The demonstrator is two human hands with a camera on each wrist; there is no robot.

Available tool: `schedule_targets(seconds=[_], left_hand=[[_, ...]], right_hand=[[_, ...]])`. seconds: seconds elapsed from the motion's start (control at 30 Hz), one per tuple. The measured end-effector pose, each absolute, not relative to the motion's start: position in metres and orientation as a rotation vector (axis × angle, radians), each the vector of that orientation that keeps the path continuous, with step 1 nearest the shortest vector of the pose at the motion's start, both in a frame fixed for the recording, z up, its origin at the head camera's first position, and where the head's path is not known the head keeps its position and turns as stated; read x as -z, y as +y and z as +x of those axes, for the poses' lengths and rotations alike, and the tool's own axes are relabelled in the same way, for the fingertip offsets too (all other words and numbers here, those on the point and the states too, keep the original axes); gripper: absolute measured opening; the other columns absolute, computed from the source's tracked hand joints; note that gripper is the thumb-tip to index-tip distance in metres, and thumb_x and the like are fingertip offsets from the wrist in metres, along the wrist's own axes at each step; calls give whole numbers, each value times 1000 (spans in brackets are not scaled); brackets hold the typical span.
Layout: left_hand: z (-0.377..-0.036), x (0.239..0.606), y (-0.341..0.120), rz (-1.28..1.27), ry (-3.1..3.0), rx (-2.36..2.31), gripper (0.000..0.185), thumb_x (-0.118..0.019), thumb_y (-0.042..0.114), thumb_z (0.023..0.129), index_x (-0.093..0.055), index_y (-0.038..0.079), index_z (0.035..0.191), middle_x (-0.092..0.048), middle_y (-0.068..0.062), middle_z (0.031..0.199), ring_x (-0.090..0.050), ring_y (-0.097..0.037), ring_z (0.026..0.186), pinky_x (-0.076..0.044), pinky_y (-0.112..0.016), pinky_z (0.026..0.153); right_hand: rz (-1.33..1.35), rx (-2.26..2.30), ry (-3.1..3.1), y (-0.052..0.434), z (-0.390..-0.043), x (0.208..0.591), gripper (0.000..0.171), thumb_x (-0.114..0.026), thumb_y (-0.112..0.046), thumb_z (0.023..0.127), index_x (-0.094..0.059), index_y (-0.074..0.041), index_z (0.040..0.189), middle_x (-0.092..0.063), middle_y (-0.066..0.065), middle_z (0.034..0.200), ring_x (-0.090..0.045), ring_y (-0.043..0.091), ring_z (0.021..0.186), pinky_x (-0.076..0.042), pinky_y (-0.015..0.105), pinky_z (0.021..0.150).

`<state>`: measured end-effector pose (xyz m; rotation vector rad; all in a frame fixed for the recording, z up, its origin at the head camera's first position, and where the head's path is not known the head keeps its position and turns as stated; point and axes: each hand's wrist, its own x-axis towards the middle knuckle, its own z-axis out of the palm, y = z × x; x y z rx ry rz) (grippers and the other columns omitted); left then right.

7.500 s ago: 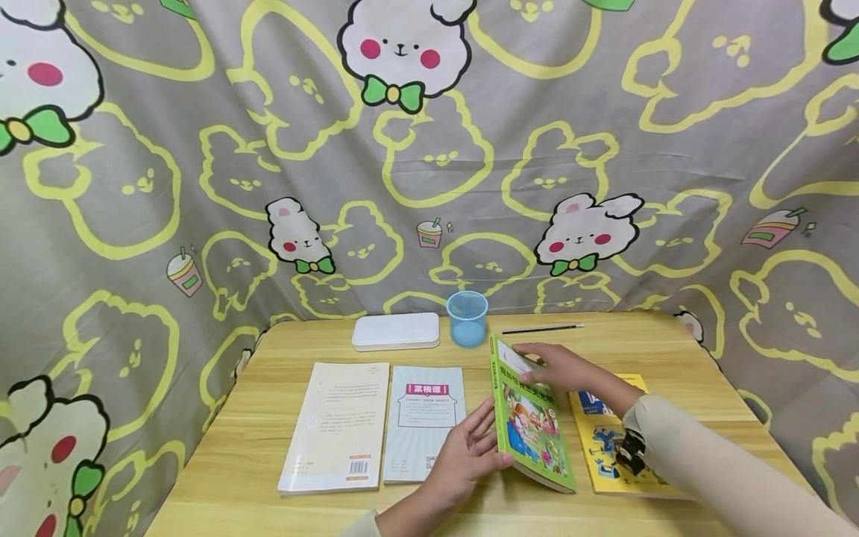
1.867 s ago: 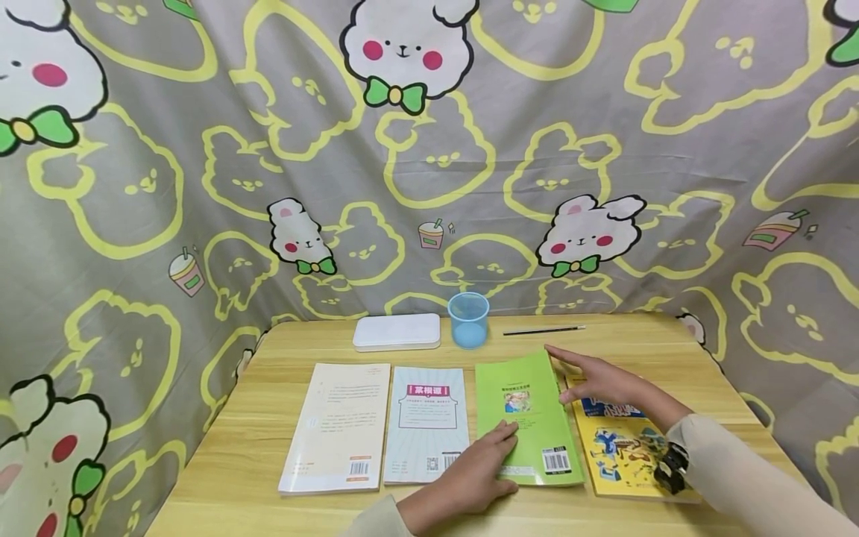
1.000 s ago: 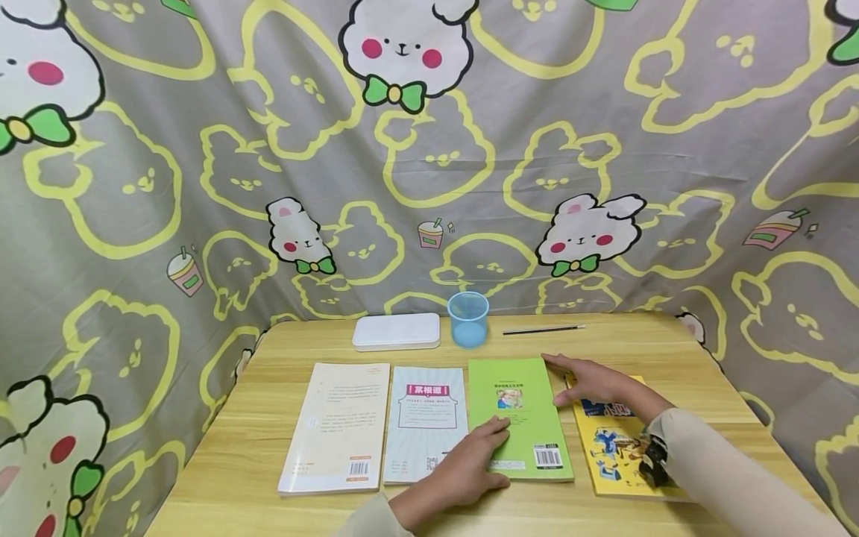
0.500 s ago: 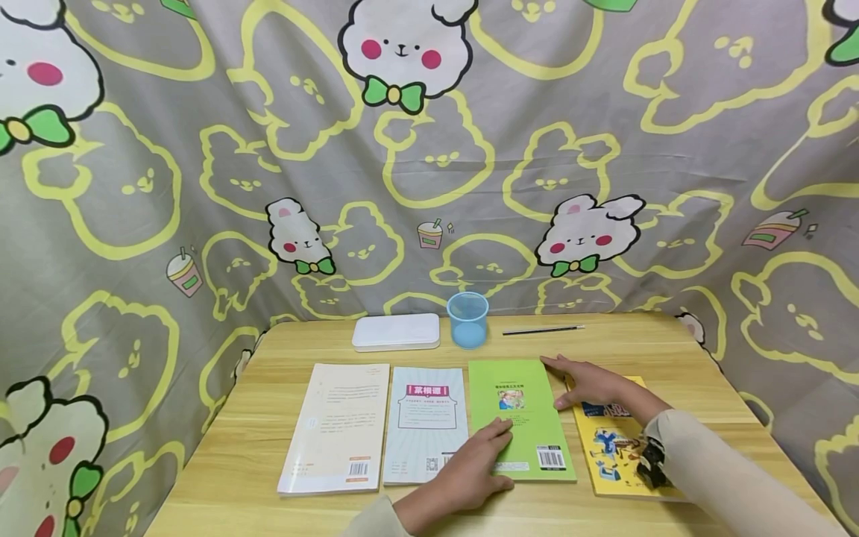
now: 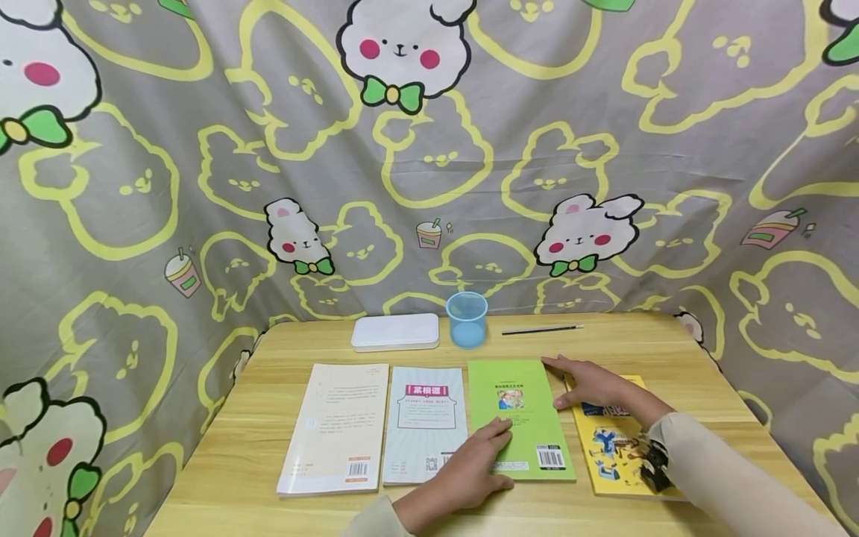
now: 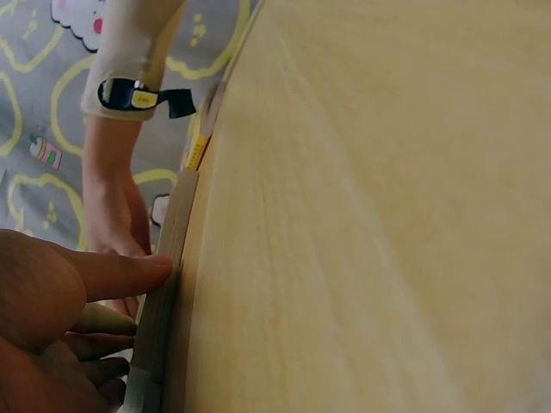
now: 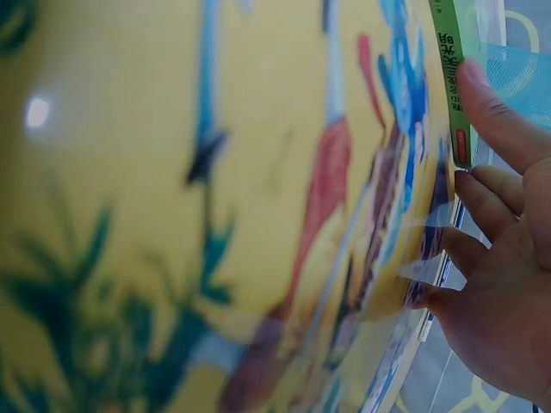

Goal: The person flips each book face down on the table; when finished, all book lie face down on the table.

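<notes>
A green book (image 5: pixel 533 440) lies flat on the table, back cover and barcode up. My left hand (image 5: pixel 466 473) rests at its lower left corner, fingers lying on the cover. In the left wrist view that hand's thumb (image 6: pixel 125 275) touches the book's bottom page edge. My right hand (image 5: pixel 593 384) reaches over the yellow book (image 5: pixel 607 447) to the green book's upper right side. In the right wrist view its thumb (image 7: pixel 499 120) touches the green spine (image 7: pixel 449 77), with the other fingers spread beside it. Part of the yellow book is hidden under the right forearm.
Left of the green book lie a pale blue book (image 5: pixel 426 410) and a cream book (image 5: pixel 338 425), both back cover up. Along the table's rear stand a white case (image 5: pixel 396 332), a blue translucent cup (image 5: pixel 467 321) and a thin dark pencil (image 5: pixel 542 330). A patterned curtain (image 5: pixel 470 186) encloses the table.
The green book was tilted up with its front cover showing; it has been turned over, laid flat and slid slightly left. Over the last half second, hands and book are nearly still.
</notes>
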<state>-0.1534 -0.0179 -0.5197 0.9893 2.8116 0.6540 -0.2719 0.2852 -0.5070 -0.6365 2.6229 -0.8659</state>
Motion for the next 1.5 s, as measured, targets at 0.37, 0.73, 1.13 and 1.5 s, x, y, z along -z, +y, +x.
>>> schedule_targets(seconds=[0.37, 0.73, 1.13, 1.5], left_hand=[[-154, 520, -18, 964, 2785, -673, 74, -84, 29, 86, -53, -1, 147, -39, -3, 164, -35, -21, 152, -33, -32, 122], [-154, 520, -19, 975, 2790, -671, 74, -83, 29, 86, -54, -1, 147, -40, -3, 164, -36, -21, 152, -34, -33, 122], [-154, 520, -19, 974, 2779, -673, 72, -82, 29, 88, -54, 0, 147, -40, -2, 164, -35, -21, 152, -34, -31, 122], [-155, 520, -19, 968, 2778, -680, 72, -83, 29, 88, -54, 0, 147, -40, -2, 164, -35, -21, 152, -34, -31, 122]], right_hand=[[-623, 957, 2629, 310, -267, 510, 92, -80, -39, 89, -35, 4, 157, -42, 28, 157, -40, 52, 142, -44, 63, 109], [-506, 916, 2703, 339, -261, 513, 84, -78, -45, 89, -46, -2, 154, -46, 27, 155, -47, 50, 136, -47, 59, 104], [-413, 1002, 2717, 377, -249, 516, 75, -78, -39, 91, -51, -2, 150, -42, 34, 154, -62, 41, 118, -56, 44, 91], [-407, 1018, 2824, 398, -244, 521, 71, -82, -35, 87, -58, 3, 142, -54, 33, 143, -40, 60, 135, -34, 75, 104]])
